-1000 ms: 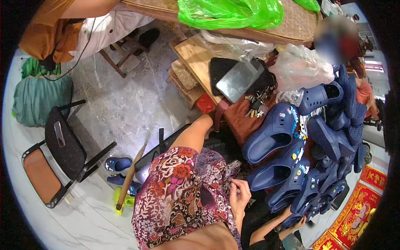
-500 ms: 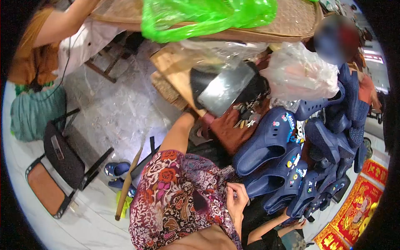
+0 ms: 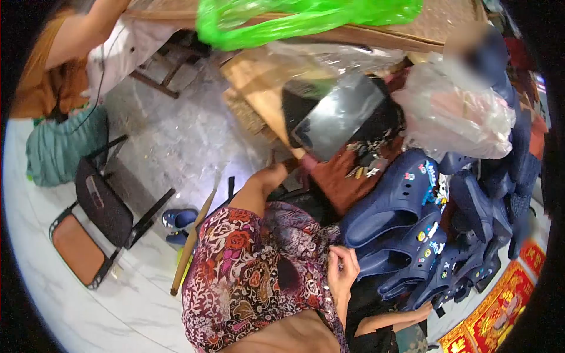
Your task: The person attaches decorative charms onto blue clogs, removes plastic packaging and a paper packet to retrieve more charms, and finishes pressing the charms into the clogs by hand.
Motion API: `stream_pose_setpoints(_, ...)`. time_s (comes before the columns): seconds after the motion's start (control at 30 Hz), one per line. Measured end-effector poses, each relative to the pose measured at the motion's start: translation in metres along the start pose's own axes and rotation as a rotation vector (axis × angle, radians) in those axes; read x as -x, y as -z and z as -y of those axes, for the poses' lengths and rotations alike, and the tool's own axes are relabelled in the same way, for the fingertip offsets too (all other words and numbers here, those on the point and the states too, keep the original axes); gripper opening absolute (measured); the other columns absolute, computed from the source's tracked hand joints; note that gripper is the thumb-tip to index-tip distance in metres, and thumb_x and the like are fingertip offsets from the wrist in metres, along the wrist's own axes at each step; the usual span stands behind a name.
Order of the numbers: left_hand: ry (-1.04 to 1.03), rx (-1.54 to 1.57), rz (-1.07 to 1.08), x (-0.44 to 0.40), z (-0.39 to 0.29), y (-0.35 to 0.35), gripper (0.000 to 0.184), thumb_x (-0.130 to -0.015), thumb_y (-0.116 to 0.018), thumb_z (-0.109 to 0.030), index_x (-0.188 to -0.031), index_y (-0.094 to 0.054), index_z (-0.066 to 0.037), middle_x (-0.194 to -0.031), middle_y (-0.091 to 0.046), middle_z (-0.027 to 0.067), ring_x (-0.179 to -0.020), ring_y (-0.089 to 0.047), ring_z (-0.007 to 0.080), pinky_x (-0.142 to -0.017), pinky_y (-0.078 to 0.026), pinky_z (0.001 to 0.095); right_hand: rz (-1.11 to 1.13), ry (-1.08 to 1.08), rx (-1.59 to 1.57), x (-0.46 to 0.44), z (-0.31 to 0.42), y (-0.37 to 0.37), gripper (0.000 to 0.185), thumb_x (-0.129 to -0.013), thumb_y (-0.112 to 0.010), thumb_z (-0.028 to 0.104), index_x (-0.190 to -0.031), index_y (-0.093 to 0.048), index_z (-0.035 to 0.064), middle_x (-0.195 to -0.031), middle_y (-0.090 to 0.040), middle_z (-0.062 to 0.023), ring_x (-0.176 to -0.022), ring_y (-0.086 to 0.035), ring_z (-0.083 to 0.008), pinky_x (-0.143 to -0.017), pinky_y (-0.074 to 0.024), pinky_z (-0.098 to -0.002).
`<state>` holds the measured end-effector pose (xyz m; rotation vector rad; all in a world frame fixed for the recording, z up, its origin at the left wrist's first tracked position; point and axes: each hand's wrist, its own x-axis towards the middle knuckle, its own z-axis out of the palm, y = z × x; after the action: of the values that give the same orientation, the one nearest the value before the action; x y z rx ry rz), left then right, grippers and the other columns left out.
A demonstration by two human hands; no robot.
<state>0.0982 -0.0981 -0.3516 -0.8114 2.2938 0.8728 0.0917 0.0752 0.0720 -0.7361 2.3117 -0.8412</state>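
Observation:
My right hand (image 3: pixel 343 270) is raised in front of my floral garment (image 3: pixel 241 259), fingers curled in against the thumb. Anything small inside them is hidden. Dark blue clogs (image 3: pixel 382 203) with colourful charms are stacked just right of this hand. On my left, a bare limb that seems to be my left arm (image 3: pixel 253 194) extends from the floral cloth toward a wooden board (image 3: pixel 259 82). Its end is in shadow, and I cannot make out fingers. A brown cloth (image 3: pixel 341 182) bears several small charms (image 3: pixel 371 159), beside a shiny clear sheet (image 3: pixel 338 112) on black material.
A green plastic bag (image 3: pixel 306 26) lies on a woven tray (image 3: pixel 441 35). A clear bag (image 3: pixel 456 109) rests above the clogs. At left are a black folding chair (image 3: pixel 103 206) and a teal sack (image 3: pixel 67 147). Another person's arm (image 3: pixel 394 320) reaches in below the clogs.
The view has shifted slightly, so most things sit further right. The limb on the left looks a little more stretched toward the board. My right hand keeps its curled shape.

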Motion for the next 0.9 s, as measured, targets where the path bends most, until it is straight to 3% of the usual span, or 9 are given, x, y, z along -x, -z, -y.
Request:
stream_pose_setpoints(0.1,-0.008,0.066,-0.031,0.011,-0.006,-0.005,0.039,-0.083,-0.063,-0.028,-0.113,-0.064,-0.003,-0.112,-0.065,0.0196,-0.113,-0.059,0.0351,-0.093,-0.049,0.0441,0.016,0.115,0.041,-0.002,-0.001,-0.006,0.013,-0.083,-0.061,-0.006,-0.094,-0.066,-0.0015,-0.089,-0.066,-0.0157,-0.083,-0.063,-0.0291,-0.077,-0.0499,-0.0351)
stream_pose_setpoints(0.47,-0.053,0.331,-0.129,0.017,-0.035,-0.029,0.038,-0.083,-0.062,-0.028,-0.112,-0.065,-0.004,-0.111,-0.065,0.0195,-0.113,-0.059,0.0347,-0.092,-0.05,0.044,0.047,0.432,0.242,0.02,-0.016,-0.048,0.014,-0.082,-0.062,-0.008,-0.094,-0.065,-0.0022,-0.09,-0.064,-0.0156,-0.084,-0.063,-0.0288,-0.077,-0.0498,-0.0341)
stream_pose_setpoints(0.63,-0.068,0.389,-0.126,0.016,-0.041,-0.037,0.037,-0.084,-0.062,-0.029,-0.111,-0.065,-0.004,-0.11,-0.066,0.0194,-0.113,-0.059,0.0345,-0.092,-0.05,0.044,0.033,0.432,0.278,0.028,-0.022,-0.054,0.012,-0.084,-0.061,-0.009,-0.093,-0.065,-0.0025,-0.09,-0.065,-0.0129,-0.084,-0.062,-0.0245,-0.078,-0.0482,-0.0321)
stream_pose_setpoints(0.9,-0.045,0.449,-0.12,0.013,-0.038,-0.043,0.036,-0.084,-0.061,-0.029,-0.11,-0.066,-0.005,-0.11,-0.066,0.0193,-0.113,-0.059,0.0341,-0.092,-0.05,0.044,0.026,0.47,0.326,0.024,-0.028,-0.044,0.018,-0.08,-0.061,-0.012,-0.095,-0.065,-0.0019,-0.09,-0.065,-0.0142,-0.083,-0.063,-0.0276,-0.076,-0.0499,-0.0343)
